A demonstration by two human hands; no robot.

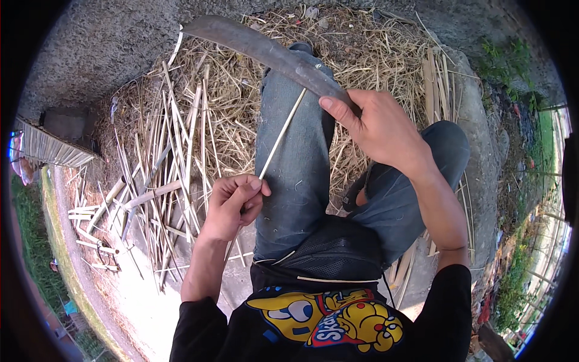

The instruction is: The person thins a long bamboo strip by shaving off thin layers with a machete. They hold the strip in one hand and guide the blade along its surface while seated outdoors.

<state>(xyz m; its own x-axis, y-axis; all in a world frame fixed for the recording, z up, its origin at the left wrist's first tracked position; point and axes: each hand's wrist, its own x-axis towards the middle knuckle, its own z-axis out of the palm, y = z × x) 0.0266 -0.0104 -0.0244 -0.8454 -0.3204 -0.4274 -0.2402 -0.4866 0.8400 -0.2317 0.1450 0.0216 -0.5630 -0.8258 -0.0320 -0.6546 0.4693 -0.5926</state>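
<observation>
My left hand [236, 204] pinches a thin, pale bamboo strip [282, 134] between thumb and fingers, above my jeans-clad leg. The strip slants up to the right, and its far end meets the edge of a machete [259, 49]. My right hand [383, 123] is closed round the machete near its handle, thumb pressed along the blade; the handle itself is hidden in the grip. Broad and dark, the curved blade crosses over my knee and points to the upper left. Small pale shavings [298, 182] cling to the jeans.
Split bamboo sticks [175, 139] lie heaped on the left, with thicker cut pieces [154, 194] among them. Shavings [386, 54] cover the ground ahead, below a rough grey wall [114, 48]. More flat strips [435, 84] lie at the right. Two loose slivers rest on my lap.
</observation>
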